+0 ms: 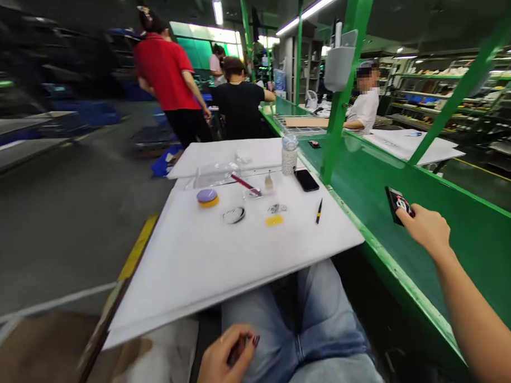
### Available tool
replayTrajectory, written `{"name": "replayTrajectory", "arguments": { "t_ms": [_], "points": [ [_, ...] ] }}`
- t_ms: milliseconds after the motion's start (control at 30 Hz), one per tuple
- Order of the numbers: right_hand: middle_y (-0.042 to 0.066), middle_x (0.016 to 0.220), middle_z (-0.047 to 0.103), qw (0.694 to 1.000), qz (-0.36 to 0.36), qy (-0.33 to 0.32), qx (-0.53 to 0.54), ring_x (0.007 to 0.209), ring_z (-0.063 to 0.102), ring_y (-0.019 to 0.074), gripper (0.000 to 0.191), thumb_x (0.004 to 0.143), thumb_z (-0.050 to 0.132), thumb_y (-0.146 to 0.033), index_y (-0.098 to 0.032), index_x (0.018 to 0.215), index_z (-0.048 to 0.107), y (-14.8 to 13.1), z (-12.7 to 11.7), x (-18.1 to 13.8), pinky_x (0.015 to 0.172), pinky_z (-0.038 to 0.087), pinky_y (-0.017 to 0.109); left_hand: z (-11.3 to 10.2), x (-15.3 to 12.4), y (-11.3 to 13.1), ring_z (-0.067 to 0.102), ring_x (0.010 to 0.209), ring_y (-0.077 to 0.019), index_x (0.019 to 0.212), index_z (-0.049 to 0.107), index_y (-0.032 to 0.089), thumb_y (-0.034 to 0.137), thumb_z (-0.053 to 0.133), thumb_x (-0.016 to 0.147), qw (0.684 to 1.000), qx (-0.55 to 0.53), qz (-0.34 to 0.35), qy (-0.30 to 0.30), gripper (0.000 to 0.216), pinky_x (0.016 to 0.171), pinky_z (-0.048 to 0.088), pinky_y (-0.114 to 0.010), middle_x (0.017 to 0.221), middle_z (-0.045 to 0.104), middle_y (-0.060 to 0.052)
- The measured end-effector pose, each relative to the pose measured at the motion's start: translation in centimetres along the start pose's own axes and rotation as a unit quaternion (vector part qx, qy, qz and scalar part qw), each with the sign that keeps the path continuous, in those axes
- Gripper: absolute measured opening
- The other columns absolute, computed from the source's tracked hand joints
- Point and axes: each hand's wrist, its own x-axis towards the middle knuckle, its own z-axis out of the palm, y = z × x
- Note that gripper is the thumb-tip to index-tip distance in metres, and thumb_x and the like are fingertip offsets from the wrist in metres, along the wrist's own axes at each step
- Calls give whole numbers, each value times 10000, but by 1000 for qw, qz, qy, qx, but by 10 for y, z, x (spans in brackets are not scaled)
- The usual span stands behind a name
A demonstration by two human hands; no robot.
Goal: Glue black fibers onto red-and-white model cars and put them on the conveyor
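Observation:
My right hand (424,227) reaches out over the green conveyor belt (470,240) and grips a small black card-like item with a red and white print (397,203). My left hand (225,360) rests low on my lap in blue jeans, its fingers curled shut around something I cannot make out. In front of me lies a white work board (207,260) with a purple and yellow round pad (207,197), a dark ring (234,215), a yellow chip (274,220) and a black pen (319,210).
A black phone (306,180), a white bottle (289,154) and a red-handled tool (244,184) lie at the board's far end. Green frame posts (340,93) rise beside the belt. Several people work further along the line; one in a red shirt (164,77) stands in the aisle.

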Motion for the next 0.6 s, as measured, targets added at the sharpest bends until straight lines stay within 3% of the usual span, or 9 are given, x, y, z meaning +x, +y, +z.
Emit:
{"name": "replayTrajectory", "arguments": {
  "t_ms": [100, 167, 233, 333, 400, 500, 600],
  "points": [
    [75, 719, 621, 989, -140, 2, 56, 651, 544, 233, 353, 889, 559, -587, -245, 836, 631, -90, 2, -56, 578, 291, 314, -4, 20, 21, 505, 543, -132, 605, 471, 223, 401, 506, 945, 998, 30, -1, 60, 385, 544, 438, -240, 594, 519, 27],
    [56, 691, 647, 951, -288, -46, 99, 624, 549, 207, 300, 867, 606, -522, -231, 798, 623, -144, 15, -105, 579, 235, 300, -2, 34, 24, 485, 566, -134, 607, 392, 228, 382, 492, 958, 995, 47, 5, 93, 396, 565, 429, -250, 612, 478, 29],
    [61, 697, 686, 921, -359, -101, 110, 588, 578, 189, 280, 849, 624, -484, -209, 799, 633, -184, 33, -147, 567, 206, 297, -1, 49, 22, 520, 628, -153, 659, 436, 232, 385, 544, 932, 992, 60, 19, 108, 331, 610, 462, -269, 677, 504, 20],
    [117, 806, 749, 910, -359, -190, 77, 662, 673, 240, 331, 866, 614, -506, -181, 902, 664, -211, 54, -174, 564, 217, 297, -3, 72, 16, 627, 831, -213, 910, 601, 235, 367, 707, 829, 992, 77, 38, 88, 188, 758, 549, -336, 903, 632, -22],
    [116, 771, 750, 896, -365, -240, 81, 646, 679, 267, 421, 791, 700, -606, -189, 846, 668, -213, 55, -163, 548, 230, 294, -6, 88, 12, 660, 974, -259, 1071, 625, 247, 355, 826, 738, 993, 93, 41, 54, 404, 858, 574, -395, 1066, 672, -50],
    [37, 614, 685, 858, -410, -269, 154, 556, 619, 230, 494, 678, 779, -696, -219, 740, 665, -220, 42, -108, 533, 277, 291, -11, 111, 8, 646, 1132, -349, 1189, 626, 228, 444, 969, 560, 992, 120, 38, -2, 749, 945, 565, -502, 1279, 656, -125],
    [44, 677, 680, 884, -383, -167, 209, 635, 608, 203, 441, 946, 531, -595, -197, 863, 705, -257, 38, -34, 601, 323, 297, -14, 129, 5, 568, 1286, -442, 1319, 595, 201, 631, 988, 371, 988, 138, 47, -56, 1112, 1047, 487, -626, 1480, 553, -199]
  ]
}}
